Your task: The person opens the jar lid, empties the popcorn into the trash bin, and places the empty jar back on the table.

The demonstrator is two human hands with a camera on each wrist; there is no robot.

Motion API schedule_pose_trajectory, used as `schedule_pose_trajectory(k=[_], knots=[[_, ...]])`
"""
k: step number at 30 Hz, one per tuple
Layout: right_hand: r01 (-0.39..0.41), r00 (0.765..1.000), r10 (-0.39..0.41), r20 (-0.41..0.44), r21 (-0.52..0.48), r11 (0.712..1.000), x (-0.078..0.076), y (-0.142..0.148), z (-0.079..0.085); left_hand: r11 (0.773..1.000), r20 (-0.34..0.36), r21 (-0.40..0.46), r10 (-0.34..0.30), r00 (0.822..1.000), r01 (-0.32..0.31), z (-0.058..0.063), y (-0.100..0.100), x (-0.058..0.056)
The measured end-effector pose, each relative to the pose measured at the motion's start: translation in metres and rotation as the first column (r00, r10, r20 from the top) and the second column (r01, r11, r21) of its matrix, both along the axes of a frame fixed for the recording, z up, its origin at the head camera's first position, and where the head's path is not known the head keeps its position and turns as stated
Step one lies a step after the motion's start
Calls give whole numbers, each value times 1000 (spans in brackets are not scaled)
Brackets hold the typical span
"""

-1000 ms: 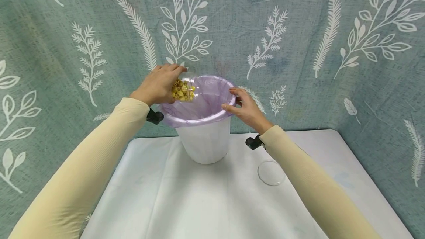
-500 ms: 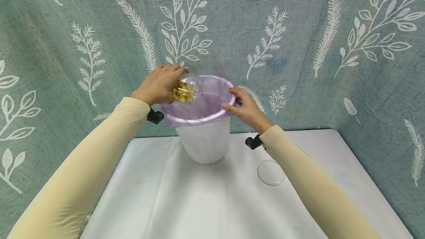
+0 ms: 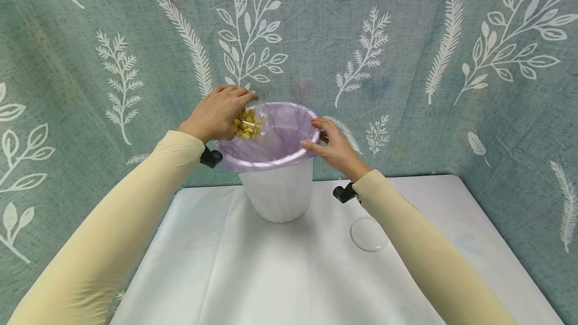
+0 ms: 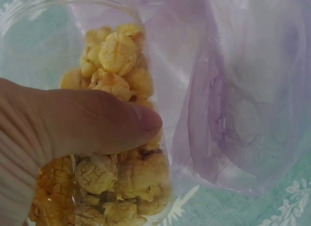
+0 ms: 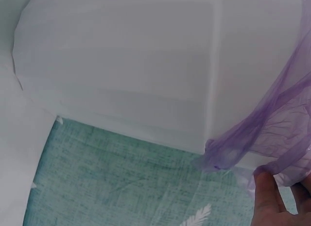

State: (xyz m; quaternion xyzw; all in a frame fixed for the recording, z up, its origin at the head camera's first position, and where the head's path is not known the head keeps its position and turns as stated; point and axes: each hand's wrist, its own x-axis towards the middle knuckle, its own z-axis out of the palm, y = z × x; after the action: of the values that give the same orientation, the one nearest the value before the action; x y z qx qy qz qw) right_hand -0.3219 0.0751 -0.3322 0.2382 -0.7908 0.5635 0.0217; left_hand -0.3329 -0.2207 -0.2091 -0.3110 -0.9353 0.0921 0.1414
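My left hand (image 3: 219,113) grips a clear plastic jar (image 4: 36,46) of yellow popcorn (image 3: 246,125), tipped sideways over the left part of a white trash can (image 3: 279,195). In the left wrist view the thumb lies across the jar's wall, with popcorn (image 4: 118,53) on both sides of it. A thin purple trash bag (image 3: 275,163) lines the can and folds over its rim. At the rim's right side, my right hand (image 3: 333,145) holds the bag-covered edge between thumb and fingers. The right wrist view shows a fingertip (image 5: 265,184) against the bag's loose fold.
On the white-covered table (image 3: 253,275), a clear round lid (image 3: 369,235) lies right of the can, beside the right forearm. A green cloth with white leaf prints (image 3: 307,39) hangs close behind the can. Each wrist wears a small black camera.
My left hand has turned and risen slightly, tilting the jar further, and the popcorn near its mouth has shifted. My right hand, the can and the lid stay in place.
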Motion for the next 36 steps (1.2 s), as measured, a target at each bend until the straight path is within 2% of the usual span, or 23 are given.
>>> schedule_pose_trajectory(k=[10,11,15,18,36], knots=[[0,1000,0,-1,9,1000,-1,0,0,1000,4,-12,17,1000,-17,1,0,1],[-4,1000,4,6,11,1000,3,0,5,1000,4,-14,20,1000,-19,1,0,1],[-5,1000,5,8,9,1000,3,0,5,999,13,-14,29,999,-29,1,0,2],[2,1000,-2,1,8,1000,-1,0,0,1000,18,-6,28,999,-28,1,1,3],[-7,1000,7,14,1,1000,-1,0,0,1000,9,-3,11,1000,-11,3,2,5]])
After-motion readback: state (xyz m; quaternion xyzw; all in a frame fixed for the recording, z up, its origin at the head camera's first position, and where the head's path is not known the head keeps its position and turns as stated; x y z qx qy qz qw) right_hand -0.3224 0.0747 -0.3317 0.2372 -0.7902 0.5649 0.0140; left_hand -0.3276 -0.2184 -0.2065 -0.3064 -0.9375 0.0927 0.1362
